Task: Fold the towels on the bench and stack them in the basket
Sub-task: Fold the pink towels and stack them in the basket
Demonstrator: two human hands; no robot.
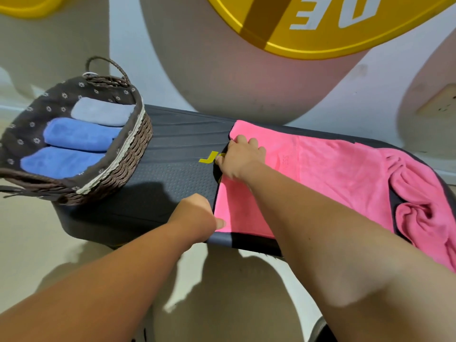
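A pink towel [328, 178] lies spread over the dark bench [177, 149], bunched up at its right end. My left hand [197, 215] pinches the towel's near left corner at the bench's front edge. Farther back, my right hand [240, 159] grips the towel's left edge with curled fingers. A woven basket [118, 169] with a dark flowered lining stands on the bench's left end. It holds two folded blue towels [79, 134] and a folded grey towel [101, 112], laid side by side.
A large yellow disc with white letters [333, 23] hangs above the bench at the back. A pale wall and floor surround the bench. The bench's middle, between basket and pink towel, shows bare dark surface with a yellow logo [209, 157].
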